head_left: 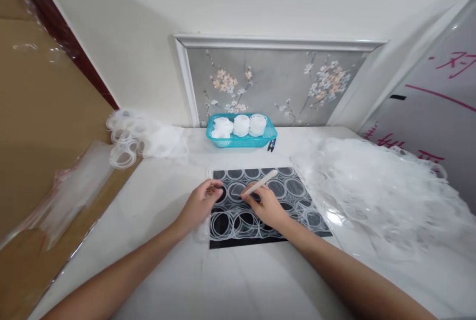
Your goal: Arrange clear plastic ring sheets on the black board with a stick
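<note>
A black mat (297, 196) lies on the white table (163, 211), covered by a clear plastic sheet (230, 221) punched with several ring shapes. My left hand (201, 203) presses its fingers on the sheet at the mat's left edge. My right hand (266, 206) grips a slim white stick (262, 182), tip down on a ring near the mat's middle, its far end pointing away to the right.
A teal basket (241, 140) with three stacks of white rings stands at the back. Loose clear rings (124, 139) lie at the back left. A big heap of clear plastic scrap (379, 191) fills the right side. A dark pen (271, 144) lies beside the basket.
</note>
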